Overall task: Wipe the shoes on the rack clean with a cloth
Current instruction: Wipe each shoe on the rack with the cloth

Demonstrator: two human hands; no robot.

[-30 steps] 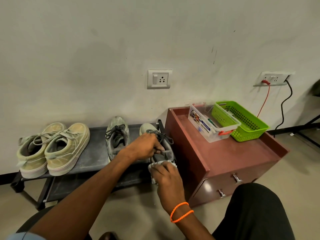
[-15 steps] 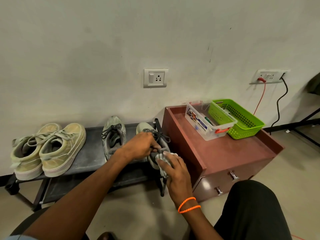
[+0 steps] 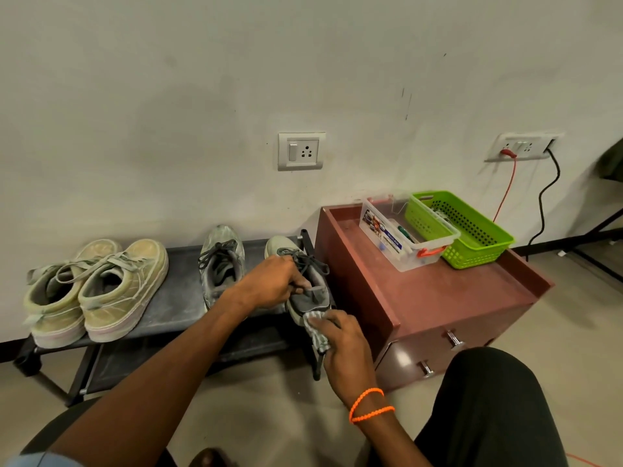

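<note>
Shoes line the top shelf of a low black rack point(image 3: 175, 308) against the wall at the lower left of the frame, with one grey sneaker point(image 3: 305, 291) at the rack's right end, just left of centre, getting the attention. A person's left hand point(image 3: 269, 281) reaches in from the lower left and grips that sneaker at its opening, fingers curled over the collar beside the dark laces. The right hand point(image 3: 344, 345), an orange bead bracelet point(image 3: 369, 404) on its wrist, clutches a crumpled grey cloth point(image 3: 317, 332) and presses it against the sneaker's heel at the shelf's front edge. The matching grey sneaker point(image 3: 220, 264) stands just left on the same shelf, toe to the wall. A pair of pale yellow-green sneakers point(image 3: 97, 291) sits side by side at the shelf's far left, well apart from the grey pair. Right of the rack, touching or nearly touching it, stands a reddish-brown cabinet point(image 3: 435, 298) carrying a clear plastic box point(image 3: 404, 237) and a bright green basket point(image 3: 465, 230) side by side at the back. Above, the wall holds a switch socket point(image 3: 301, 151) at centre and a second outlet plate point(image 3: 522, 147) at the right with red and black cords plugged in.
</note>
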